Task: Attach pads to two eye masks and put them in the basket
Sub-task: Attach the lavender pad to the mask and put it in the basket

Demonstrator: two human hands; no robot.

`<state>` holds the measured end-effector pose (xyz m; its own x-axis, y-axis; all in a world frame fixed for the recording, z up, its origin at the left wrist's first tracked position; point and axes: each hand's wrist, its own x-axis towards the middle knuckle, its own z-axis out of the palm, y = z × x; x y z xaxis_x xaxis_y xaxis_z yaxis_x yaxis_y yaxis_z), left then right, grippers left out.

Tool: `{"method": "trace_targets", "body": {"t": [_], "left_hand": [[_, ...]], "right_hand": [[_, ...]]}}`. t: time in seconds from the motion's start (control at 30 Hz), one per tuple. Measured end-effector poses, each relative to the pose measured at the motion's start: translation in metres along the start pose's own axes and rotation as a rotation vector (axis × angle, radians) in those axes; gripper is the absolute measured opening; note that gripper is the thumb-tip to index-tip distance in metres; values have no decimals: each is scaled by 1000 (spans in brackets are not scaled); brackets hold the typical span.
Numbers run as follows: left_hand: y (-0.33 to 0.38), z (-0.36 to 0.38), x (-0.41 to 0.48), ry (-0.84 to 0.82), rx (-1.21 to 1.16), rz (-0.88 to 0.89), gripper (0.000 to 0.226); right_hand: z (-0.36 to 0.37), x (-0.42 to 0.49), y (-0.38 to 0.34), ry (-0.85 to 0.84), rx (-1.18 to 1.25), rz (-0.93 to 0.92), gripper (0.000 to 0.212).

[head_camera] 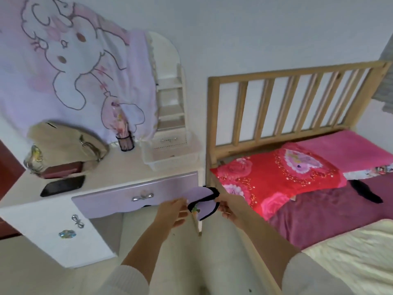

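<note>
A lilac eye mask (203, 202) with black trim hangs between my two hands, in front of the dresser's corner. My left hand (173, 211) pinches its left side and my right hand (230, 207) holds its right end. Whether a separate pad is among the lilac layers I cannot tell. A white slotted basket (170, 155) stands on the dresser top at the back right, apart from my hands. A black item (366, 192), possibly a second mask, lies on the purple blanket of the bed.
The white dresser (63, 231) has a lilac drawer (136, 195) just left of my hands. On top sit a black phone (62, 185), a beige bag (68, 143) and a pen cup (125, 141). The wooden bed (297, 103) with a red pillow (276, 177) stands right.
</note>
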<state>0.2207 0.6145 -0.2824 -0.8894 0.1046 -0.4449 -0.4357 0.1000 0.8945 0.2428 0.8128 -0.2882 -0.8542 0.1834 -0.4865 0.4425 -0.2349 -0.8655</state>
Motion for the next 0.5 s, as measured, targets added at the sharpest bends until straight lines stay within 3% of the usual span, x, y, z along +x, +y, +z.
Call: {"method": "trace_targets", "body": {"t": [0.1,0.5], "left_hand": [[30,-17,75,73,62,54,8],[92,-99,298,407,448,123,32]], "right_hand": [[23,76,-34,20,14,-17,12],[123,310,-128,121,11,108,17]]}}
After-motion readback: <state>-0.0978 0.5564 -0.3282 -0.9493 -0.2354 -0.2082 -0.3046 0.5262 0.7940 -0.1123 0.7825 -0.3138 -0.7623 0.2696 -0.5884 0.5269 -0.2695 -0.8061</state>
